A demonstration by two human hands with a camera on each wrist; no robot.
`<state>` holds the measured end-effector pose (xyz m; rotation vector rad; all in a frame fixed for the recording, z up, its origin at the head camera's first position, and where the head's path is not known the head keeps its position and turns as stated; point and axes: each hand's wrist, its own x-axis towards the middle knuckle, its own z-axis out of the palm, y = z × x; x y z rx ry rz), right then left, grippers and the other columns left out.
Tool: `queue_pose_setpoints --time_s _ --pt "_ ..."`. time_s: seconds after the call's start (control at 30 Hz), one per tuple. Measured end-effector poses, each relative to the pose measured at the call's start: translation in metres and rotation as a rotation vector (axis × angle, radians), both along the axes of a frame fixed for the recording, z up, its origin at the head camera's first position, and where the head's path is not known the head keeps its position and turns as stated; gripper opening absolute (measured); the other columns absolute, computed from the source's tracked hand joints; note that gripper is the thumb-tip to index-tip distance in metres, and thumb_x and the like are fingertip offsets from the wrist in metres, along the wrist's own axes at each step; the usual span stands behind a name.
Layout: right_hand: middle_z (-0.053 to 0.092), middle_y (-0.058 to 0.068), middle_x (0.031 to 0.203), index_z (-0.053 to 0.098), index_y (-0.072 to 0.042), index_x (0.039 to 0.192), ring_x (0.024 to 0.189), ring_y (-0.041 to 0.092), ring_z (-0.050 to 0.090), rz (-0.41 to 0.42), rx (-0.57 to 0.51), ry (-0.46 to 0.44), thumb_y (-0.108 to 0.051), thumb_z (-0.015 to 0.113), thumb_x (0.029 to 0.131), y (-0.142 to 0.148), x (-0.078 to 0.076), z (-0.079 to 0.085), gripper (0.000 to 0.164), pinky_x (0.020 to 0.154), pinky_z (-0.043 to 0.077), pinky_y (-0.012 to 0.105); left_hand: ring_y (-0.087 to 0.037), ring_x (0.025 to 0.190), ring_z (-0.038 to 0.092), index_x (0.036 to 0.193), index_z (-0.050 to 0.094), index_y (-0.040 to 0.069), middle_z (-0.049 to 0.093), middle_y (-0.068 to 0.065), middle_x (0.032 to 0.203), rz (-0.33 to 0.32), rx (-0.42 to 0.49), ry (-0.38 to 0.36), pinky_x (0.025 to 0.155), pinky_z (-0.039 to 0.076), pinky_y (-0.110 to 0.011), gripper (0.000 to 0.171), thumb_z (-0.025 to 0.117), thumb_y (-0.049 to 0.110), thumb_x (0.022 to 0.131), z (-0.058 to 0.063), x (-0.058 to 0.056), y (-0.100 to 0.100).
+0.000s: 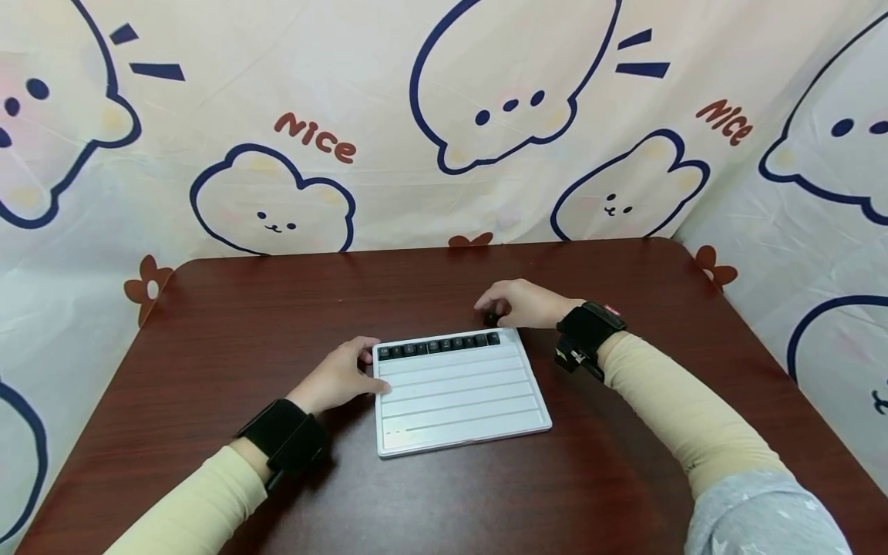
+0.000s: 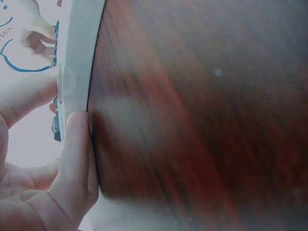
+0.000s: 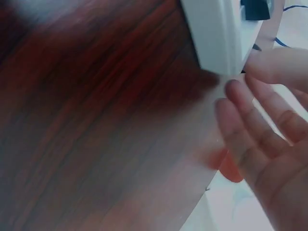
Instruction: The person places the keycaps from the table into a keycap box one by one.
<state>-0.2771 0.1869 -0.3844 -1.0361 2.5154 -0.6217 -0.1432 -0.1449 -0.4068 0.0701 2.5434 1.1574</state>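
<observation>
A white ridged keycap tray (image 1: 461, 397) lies on the table, with a row of black keycaps (image 1: 440, 345) along its far ridge. My left hand (image 1: 341, 378) grips the tray's left edge near the far corner, thumb on top. In the left wrist view, the fingers (image 2: 77, 139) hold the tray's white edge (image 2: 79, 53). Just beyond the tray's far right corner, my right hand (image 1: 523, 303) pinches a small black keycap (image 1: 491, 318). The right wrist view shows the right hand (image 3: 269, 130) by the tray corner (image 3: 214, 41); the pinched piece is mostly hidden there.
The tray rests on a dark brown wooden table (image 1: 291, 308) with rounded far corners. Behind and beside the table hangs a pale cloth (image 1: 388, 193) with cartoon outlines. Black camera straps (image 1: 590, 335) sit on both wrists.
</observation>
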Motion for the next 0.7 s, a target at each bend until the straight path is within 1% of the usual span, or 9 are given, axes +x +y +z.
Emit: queue_pose_setpoints --time_s 0.1,0.27,0.33,0.53,0.7 --pt "0.064 0.009 0.125 0.070 -0.006 0.129 0.103 0.024 0.060 0.002 0.022 -0.033 0.008 0.070 0.089 -0.003 -0.001 0.000 0.042 0.088 0.052 0.037 -0.023 0.086 0.051 0.148 0.047 -0.002 0.056 -0.014 0.119 0.001 0.000 -0.002 0.071 0.044 -0.034 0.078 0.086 0.013 0.084 0.000 0.000 0.000" --pt "0.064 0.010 0.123 0.073 -0.005 0.123 0.101 0.023 0.058 0.010 0.016 -0.053 0.009 0.069 0.090 -0.006 -0.002 -0.001 0.037 0.085 0.051 0.036 -0.023 0.085 0.051 0.148 0.047 -0.002 0.056 -0.014 0.118 0.009 0.002 -0.006 0.070 0.044 -0.033 0.078 0.087 0.012 0.083 0.000 0.000 0.001" --pt "0.065 0.009 0.120 0.074 -0.004 0.121 0.099 0.023 0.058 0.014 0.014 -0.045 0.010 0.070 0.089 -0.007 -0.002 -0.001 0.035 0.084 0.051 0.035 -0.022 0.084 0.051 0.148 0.047 -0.002 0.056 -0.013 0.118 0.008 0.000 -0.002 0.070 0.044 -0.033 0.078 0.087 0.012 0.083 0.000 0.000 0.001" --pt "0.066 0.008 0.116 0.075 -0.005 0.118 0.096 0.023 0.058 -0.012 0.032 -0.033 0.008 0.071 0.089 -0.010 -0.001 -0.001 0.032 0.083 0.051 0.035 -0.023 0.085 0.051 0.147 0.047 -0.003 0.056 -0.013 0.117 -0.001 -0.002 0.006 0.070 0.044 -0.034 0.077 0.086 0.012 0.083 0.000 0.000 0.000" --pt "0.066 0.007 0.111 0.076 -0.006 0.115 0.095 0.022 0.058 -0.032 0.043 -0.004 0.002 0.074 0.091 -0.011 0.000 -0.003 0.026 0.083 0.050 0.036 -0.023 0.086 0.051 0.147 0.047 -0.003 0.056 -0.013 0.116 -0.003 -0.005 0.006 0.071 0.044 -0.034 0.077 0.086 0.013 0.083 0.001 0.000 0.000"
